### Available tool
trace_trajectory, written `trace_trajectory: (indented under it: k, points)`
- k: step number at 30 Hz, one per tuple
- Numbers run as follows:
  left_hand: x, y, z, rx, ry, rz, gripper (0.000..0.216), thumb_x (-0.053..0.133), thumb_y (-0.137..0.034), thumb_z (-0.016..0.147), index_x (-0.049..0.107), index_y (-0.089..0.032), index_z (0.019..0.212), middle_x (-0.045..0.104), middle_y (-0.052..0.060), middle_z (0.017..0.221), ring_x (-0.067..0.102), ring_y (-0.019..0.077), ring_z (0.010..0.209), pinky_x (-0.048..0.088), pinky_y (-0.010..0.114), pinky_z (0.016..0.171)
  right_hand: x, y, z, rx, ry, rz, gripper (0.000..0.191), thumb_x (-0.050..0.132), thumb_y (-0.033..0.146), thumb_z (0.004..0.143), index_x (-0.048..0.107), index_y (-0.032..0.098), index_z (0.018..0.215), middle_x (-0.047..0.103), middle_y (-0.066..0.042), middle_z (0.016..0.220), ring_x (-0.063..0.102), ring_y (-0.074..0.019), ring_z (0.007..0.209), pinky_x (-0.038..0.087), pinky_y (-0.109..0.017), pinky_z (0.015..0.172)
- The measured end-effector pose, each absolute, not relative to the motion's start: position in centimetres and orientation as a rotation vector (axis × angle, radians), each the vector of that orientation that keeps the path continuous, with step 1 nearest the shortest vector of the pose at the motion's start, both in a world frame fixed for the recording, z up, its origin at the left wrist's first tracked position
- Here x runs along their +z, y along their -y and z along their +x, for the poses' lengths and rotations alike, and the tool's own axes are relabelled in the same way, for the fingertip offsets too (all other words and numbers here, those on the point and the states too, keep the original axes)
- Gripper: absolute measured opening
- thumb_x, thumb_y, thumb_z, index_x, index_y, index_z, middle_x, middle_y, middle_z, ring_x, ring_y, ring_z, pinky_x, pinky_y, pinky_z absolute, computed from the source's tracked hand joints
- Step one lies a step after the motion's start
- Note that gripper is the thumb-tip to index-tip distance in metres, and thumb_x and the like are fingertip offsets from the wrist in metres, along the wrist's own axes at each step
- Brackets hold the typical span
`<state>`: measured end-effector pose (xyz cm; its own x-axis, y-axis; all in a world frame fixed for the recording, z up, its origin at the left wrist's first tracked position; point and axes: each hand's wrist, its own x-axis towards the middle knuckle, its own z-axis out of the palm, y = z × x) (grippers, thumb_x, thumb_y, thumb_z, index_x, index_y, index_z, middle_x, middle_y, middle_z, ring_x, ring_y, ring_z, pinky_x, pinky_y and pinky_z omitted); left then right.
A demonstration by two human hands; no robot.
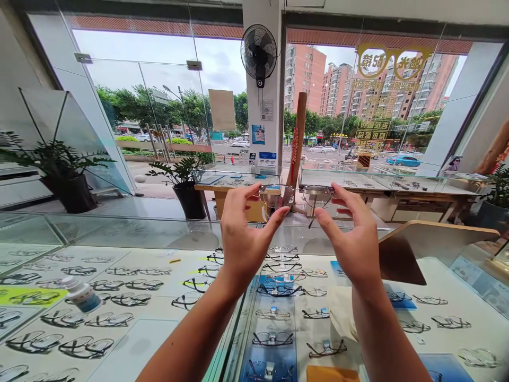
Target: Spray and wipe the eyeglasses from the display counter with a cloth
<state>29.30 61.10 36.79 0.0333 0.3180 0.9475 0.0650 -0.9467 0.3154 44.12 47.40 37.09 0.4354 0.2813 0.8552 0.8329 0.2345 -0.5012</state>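
A pair of thin-framed eyeglasses point(296, 189) is held up in front of me, above the glass display case. My left hand point(243, 233) grips its left side, with the fingers at the outer rim and the thumb below the lens. On the other side, my right hand point(353, 233) pinches the right end between fingers and thumb. The street and the shop show through the clear lenses. One temple hangs down below the right lens; the other is partly hidden by my left hand.
Below my arms, a glass display case point(199, 233) holds rows of eyeglasses point(272, 338). A white and blue bottle point(81, 293) stands on the left, and a wood-edged mirror or board point(401, 249) leans at the right. Farther off are potted plants point(189, 185) and a wall fan point(259, 53).
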Motion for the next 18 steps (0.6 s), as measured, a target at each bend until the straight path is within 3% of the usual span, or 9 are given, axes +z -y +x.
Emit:
trace_trajectory:
  k: [18]
  points:
    - [36.84, -60.88, 29.29, 1.97, -0.434, 2.123, 0.052, 0.084, -0.047, 0.085, 0.063, -0.025, 0.127, 0.068, 0.007, 0.115, 0.066, 0.0234, 0.101, 0.056, 0.042, 0.085, 36.98, -47.52, 44.09, -0.525, 1.098, -1.339, 0.052, 0.073, 0.042, 0.091, 0.067, 0.023, 0.139, 0.07, -0.012, 0.132, 0.069, -0.0283, 0.111, 0.06, -0.053, 0.098]
